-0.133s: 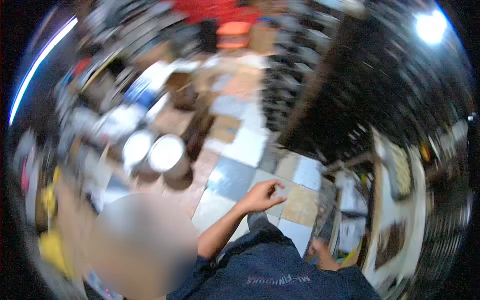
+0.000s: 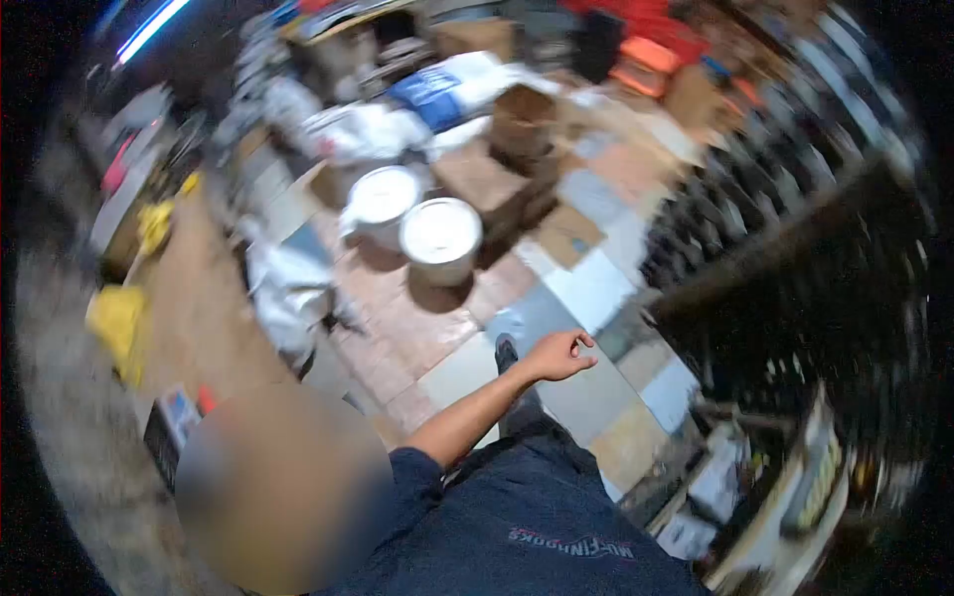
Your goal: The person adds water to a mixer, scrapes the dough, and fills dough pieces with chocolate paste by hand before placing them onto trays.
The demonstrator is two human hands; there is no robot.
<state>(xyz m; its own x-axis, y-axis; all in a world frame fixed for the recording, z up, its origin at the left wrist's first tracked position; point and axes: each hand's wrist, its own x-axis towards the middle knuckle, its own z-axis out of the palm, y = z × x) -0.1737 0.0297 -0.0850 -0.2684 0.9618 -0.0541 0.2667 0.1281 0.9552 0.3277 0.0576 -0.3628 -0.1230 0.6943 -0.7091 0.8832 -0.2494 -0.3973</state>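
Observation:
My left hand reaches forward from a dark short sleeve, above the tiled floor. Its fingers are loosely bent, with a gap between thumb and forefinger and nothing in them. My right hand is out of sight. A foot in a dark shoe shows just beyond the left wrist. Nearest on the floor ahead are two pale buckets with white tops, one closer and one behind it. The hand is apart from both.
Brown cardboard boxes and white sacks stand behind the buckets. At left runs a wooden surface with a yellow cloth. Stacked dark-edged tiles line the right. A round blurred patch hides the lower left.
The whole view has swung, so buckets and boxes sit further right. My right hand, earlier low at the right, has left the view. My left hand stays empty.

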